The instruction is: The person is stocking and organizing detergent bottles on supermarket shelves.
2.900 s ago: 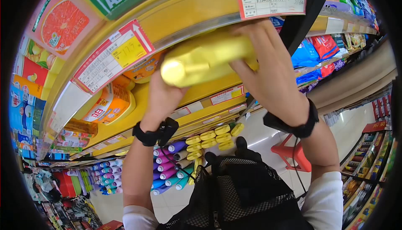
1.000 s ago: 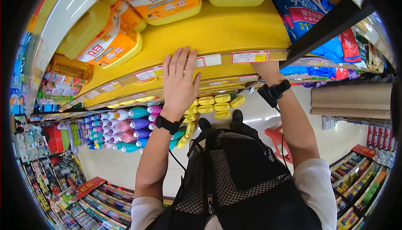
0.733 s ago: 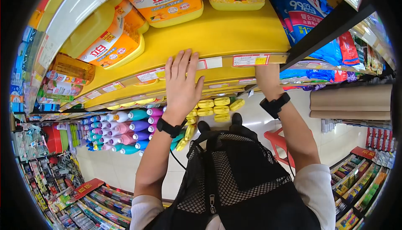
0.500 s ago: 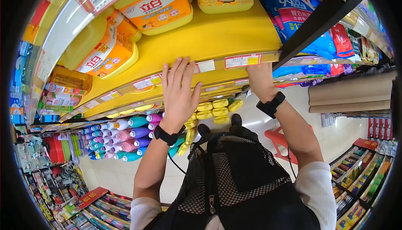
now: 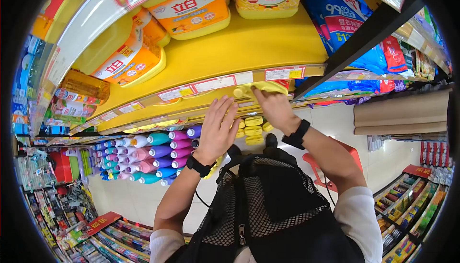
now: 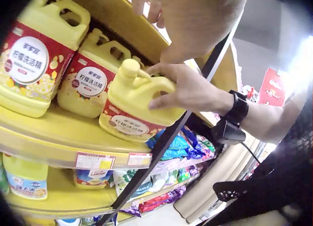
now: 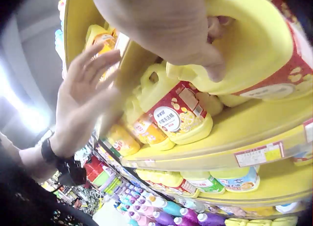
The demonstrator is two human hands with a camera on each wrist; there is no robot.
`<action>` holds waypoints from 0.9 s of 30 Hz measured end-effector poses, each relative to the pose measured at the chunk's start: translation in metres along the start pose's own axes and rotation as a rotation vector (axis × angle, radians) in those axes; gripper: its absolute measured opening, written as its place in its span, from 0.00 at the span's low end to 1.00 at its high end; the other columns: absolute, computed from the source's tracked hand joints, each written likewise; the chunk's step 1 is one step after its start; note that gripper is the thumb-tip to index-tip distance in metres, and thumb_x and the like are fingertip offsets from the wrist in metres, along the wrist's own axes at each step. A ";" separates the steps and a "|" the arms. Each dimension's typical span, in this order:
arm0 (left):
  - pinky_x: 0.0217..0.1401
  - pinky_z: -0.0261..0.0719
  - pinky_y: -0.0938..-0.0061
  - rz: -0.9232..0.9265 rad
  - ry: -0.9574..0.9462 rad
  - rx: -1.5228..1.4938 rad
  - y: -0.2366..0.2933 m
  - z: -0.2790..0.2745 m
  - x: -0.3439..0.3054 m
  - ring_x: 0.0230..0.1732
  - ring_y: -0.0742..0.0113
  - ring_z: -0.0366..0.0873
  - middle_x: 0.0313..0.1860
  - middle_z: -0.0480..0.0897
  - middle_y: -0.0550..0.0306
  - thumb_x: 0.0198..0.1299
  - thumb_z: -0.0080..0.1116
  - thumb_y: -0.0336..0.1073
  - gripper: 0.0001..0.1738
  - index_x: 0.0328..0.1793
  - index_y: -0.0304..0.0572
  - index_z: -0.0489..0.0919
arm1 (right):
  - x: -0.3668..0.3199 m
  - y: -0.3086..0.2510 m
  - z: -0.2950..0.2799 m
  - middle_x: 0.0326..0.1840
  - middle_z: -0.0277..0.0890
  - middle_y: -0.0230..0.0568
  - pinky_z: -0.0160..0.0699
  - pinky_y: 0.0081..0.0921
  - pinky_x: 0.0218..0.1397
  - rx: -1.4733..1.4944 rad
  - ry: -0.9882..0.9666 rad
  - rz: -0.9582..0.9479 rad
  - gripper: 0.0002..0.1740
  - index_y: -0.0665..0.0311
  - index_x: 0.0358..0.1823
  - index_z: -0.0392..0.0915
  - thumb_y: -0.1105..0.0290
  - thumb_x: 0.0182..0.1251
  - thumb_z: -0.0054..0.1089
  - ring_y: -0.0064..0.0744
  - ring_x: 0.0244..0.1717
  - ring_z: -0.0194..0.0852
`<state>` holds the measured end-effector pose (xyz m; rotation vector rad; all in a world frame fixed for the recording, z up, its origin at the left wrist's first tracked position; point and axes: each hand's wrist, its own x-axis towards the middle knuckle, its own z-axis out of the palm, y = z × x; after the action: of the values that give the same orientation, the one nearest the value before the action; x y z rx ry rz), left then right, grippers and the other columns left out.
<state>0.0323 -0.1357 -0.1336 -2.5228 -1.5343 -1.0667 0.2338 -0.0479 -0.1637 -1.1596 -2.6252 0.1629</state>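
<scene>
The right hand [image 5: 276, 109] grips the handle of a yellow jug [image 5: 269, 87] with a red label, at the front of a lower shelf in the head view. In the left wrist view that jug [image 6: 142, 106] leans at the shelf's right end, the right hand's fingers curled through its handle. Beside it stand similar yellow jugs [image 6: 87, 79]. The left hand [image 5: 217, 131] is just left of the jug in the head view, fingers extended and holding nothing. In the right wrist view the left hand [image 7: 85, 96] is raised in front of the shelf, apart from the gripped jug [image 7: 259, 49].
Orange-labelled jugs [image 5: 189, 11] stand on the upper yellow shelf [image 5: 249, 47]. A black post [image 5: 354, 47] rises at its right, with blue bags [image 5: 347, 21] behind. Below are rows of coloured bottles [image 5: 158, 152] and a red stool [image 5: 352, 155] on the floor.
The right hand, earlier partly hidden under the shelf edge, has come outward and left with the yellow jug in its grip. The left hand has left the shelf edge, moving right and down.
</scene>
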 end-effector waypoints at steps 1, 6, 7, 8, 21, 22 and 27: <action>0.73 0.66 0.49 -0.021 -0.004 -0.010 -0.003 -0.001 -0.005 0.70 0.41 0.68 0.66 0.72 0.42 0.54 0.68 0.26 0.36 0.69 0.35 0.67 | 0.002 0.003 -0.004 0.30 0.80 0.46 0.81 0.33 0.30 0.007 0.094 -0.046 0.30 0.68 0.58 0.72 0.78 0.49 0.59 0.43 0.27 0.83; 0.74 0.65 0.53 -0.152 -0.091 -0.057 -0.005 -0.003 -0.016 0.72 0.40 0.65 0.70 0.69 0.40 0.52 0.71 0.30 0.45 0.75 0.35 0.59 | -0.010 -0.011 -0.034 0.34 0.83 0.49 0.82 0.37 0.34 0.134 0.160 -0.129 0.27 0.66 0.57 0.73 0.79 0.50 0.59 0.47 0.31 0.84; 0.74 0.64 0.53 -0.179 -0.103 -0.077 -0.004 -0.003 -0.017 0.73 0.40 0.64 0.70 0.68 0.39 0.52 0.72 0.30 0.47 0.76 0.35 0.58 | -0.015 -0.017 -0.044 0.35 0.84 0.50 0.82 0.37 0.35 0.178 0.204 -0.167 0.26 0.66 0.56 0.73 0.78 0.51 0.59 0.49 0.32 0.84; 0.75 0.63 0.54 -0.213 -0.119 -0.124 -0.002 -0.004 -0.016 0.72 0.40 0.64 0.70 0.68 0.39 0.50 0.73 0.32 0.48 0.76 0.34 0.58 | -0.019 -0.023 -0.057 0.36 0.84 0.51 0.83 0.38 0.37 0.222 0.248 -0.205 0.25 0.65 0.56 0.74 0.78 0.52 0.60 0.50 0.33 0.85; 0.63 0.77 0.66 -0.455 -0.177 -0.992 0.038 -0.097 0.064 0.58 0.66 0.79 0.59 0.81 0.54 0.38 0.84 0.33 0.47 0.67 0.36 0.70 | 0.031 -0.050 -0.252 0.38 0.85 0.39 0.78 0.19 0.35 1.430 -0.110 0.317 0.17 0.71 0.50 0.76 0.69 0.66 0.67 0.20 0.31 0.81; 0.63 0.78 0.66 -0.427 -0.194 -1.014 0.036 -0.108 0.078 0.57 0.66 0.79 0.58 0.81 0.54 0.39 0.84 0.32 0.46 0.67 0.36 0.70 | 0.040 -0.052 -0.250 0.39 0.85 0.39 0.78 0.19 0.35 1.436 0.006 0.265 0.16 0.71 0.50 0.76 0.69 0.67 0.66 0.19 0.32 0.81; 0.58 0.82 0.69 -0.593 0.044 -0.871 0.010 -0.121 0.113 0.55 0.66 0.81 0.57 0.80 0.51 0.40 0.83 0.30 0.43 0.63 0.34 0.70 | 0.099 -0.055 -0.205 0.43 0.82 0.38 0.78 0.18 0.47 1.587 0.607 0.072 0.17 0.71 0.50 0.77 0.65 0.67 0.65 0.19 0.43 0.79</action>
<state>0.0074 -0.0930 0.0246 -2.4246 -2.2431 -2.2673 0.1900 -0.0128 0.0637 -0.4944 -1.1764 1.3136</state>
